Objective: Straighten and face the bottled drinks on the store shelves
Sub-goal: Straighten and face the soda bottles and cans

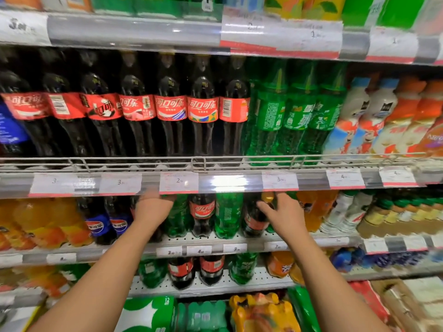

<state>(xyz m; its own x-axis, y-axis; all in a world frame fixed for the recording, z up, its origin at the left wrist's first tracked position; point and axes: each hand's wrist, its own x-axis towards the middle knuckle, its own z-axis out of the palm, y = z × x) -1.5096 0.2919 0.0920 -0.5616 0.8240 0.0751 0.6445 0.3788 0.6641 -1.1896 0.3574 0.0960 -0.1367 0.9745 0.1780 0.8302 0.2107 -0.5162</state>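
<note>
On the middle shelf (239, 238), the right hand (282, 213) curls its fingers (262, 205) round an upright dark cola bottle (254, 221) directly ahead; the left hand (153, 207) reaches leftward, its grip hidden.

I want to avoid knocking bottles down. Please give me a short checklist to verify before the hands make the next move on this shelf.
1. Right hand grip on the cola bottle: cannot tell, fingers touch its top.
2. Left hand holds something: cannot tell, blurred.
3. Middle cola bottle label facing front: ok.
4. Green bottle label facing front: not ok, turned sideways.
5. Bottles upright: ok.
</note>
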